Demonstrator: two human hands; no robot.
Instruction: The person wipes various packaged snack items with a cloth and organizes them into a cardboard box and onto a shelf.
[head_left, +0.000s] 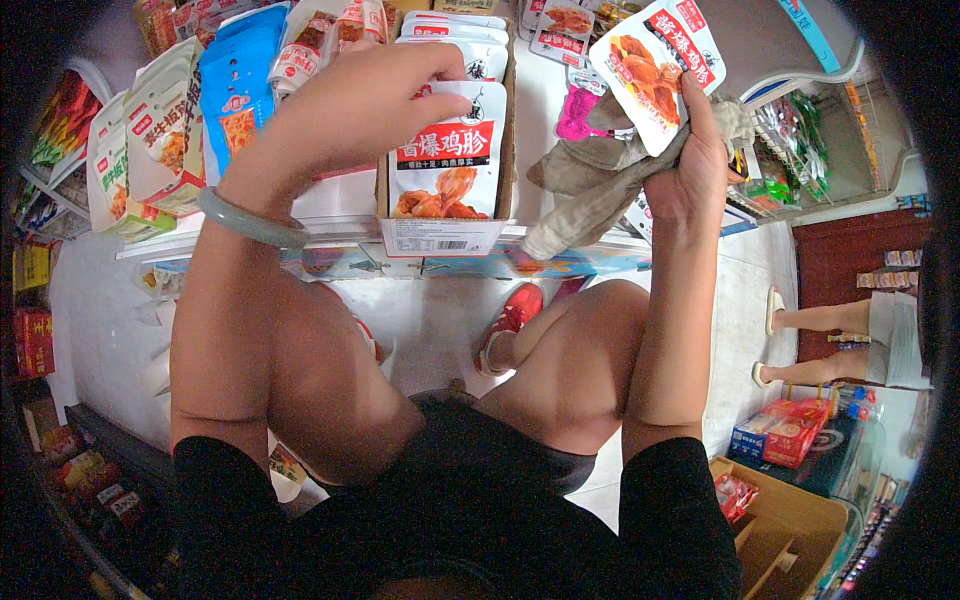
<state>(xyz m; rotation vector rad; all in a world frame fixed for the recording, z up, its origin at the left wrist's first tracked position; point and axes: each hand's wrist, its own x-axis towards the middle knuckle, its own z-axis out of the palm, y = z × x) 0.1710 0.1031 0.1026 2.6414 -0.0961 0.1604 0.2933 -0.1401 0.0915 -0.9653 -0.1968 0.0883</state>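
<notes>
My right hand (694, 142) holds a white and red snack pouch (651, 75) upright by its edge, together with a grey cloth (600, 180) that hangs to the left over the shelf. My left hand (420, 86), with a pale bangle on its wrist, reaches over an open cardboard display box (442, 236) filled with upright pouches. Its thumb and forefinger are at the top of the front pouch (442, 150), one on each side of a gap; whether they grip a pouch cannot be told. The other fingers are partly hidden.
Left of the box stand blue pouches (238, 97) and boxes of green and white packs (161, 139). More pouches (562, 34) lie behind at the right. Below the white shelf edge are my knees and red shoes (517, 307). Another person's legs (821, 319) are at the far right, above an open carton (795, 517).
</notes>
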